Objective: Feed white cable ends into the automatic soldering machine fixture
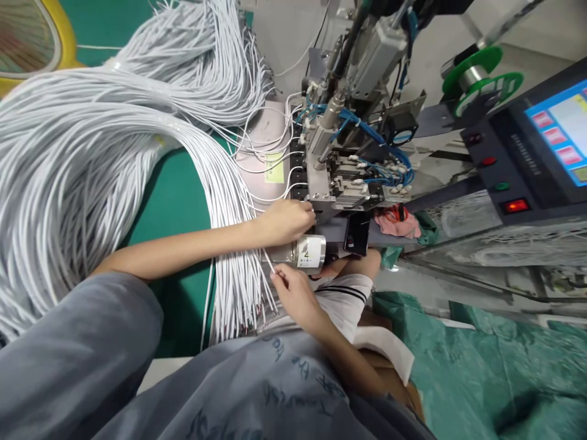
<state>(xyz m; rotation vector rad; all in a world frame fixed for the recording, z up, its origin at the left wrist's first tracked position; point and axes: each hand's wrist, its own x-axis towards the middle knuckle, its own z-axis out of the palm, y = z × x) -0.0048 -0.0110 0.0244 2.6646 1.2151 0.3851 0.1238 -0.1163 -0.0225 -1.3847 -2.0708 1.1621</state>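
Observation:
My left hand (291,219) is closed at the near end of the machine's clamp row (299,174). Its fingertips touch the metal edge there, and whatever they hold is hidden. Lower down, my right hand (296,293) pinches one white cable (269,261) between thumb and fingers. That cable lies at the right side of a thick bundle of white cables (229,244), whose cut ends point toward my lap. Several other white cables run into the black clamps. Just beyond my right hand lies a metal cylinder (309,252) with a white label.
More white cable bundles (183,55) cover the green table (177,183). Blue air hoses (362,122) cross the machine. A control panel with a screen (562,131) stands at right, below a green spool (479,76). A phone (356,233) and pink cloth (397,221) lie nearby.

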